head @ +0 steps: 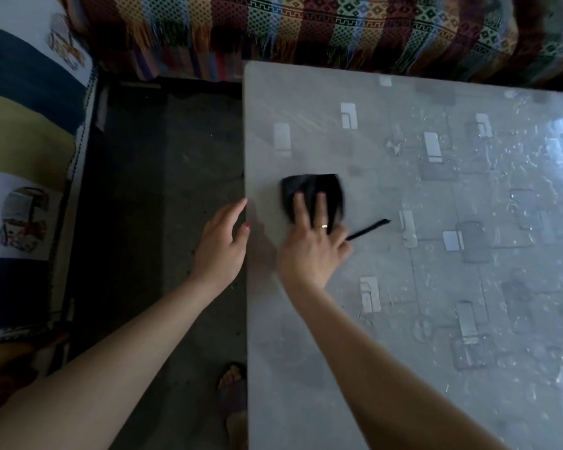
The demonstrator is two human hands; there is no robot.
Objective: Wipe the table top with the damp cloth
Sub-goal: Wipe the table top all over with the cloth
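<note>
A dark folded cloth (309,186) lies flat on the grey patterned table top (420,271), close to its left edge. My right hand (312,245) presses down on the cloth with fingers spread, a ring on one finger. A thin dark strip of the cloth (369,229) trails out to the right of the hand. My left hand (223,241) hovers just off the table's left edge, fingers apart and holding nothing. The right part of the table top glistens with wet streaks.
A sofa with a striped woven throw (338,30) runs along the table's far side. A blue, yellow and white cushioned seat (23,157) stands at the left. Dark floor (163,177) lies between them. My sandalled foot (233,378) shows beside the table's left edge.
</note>
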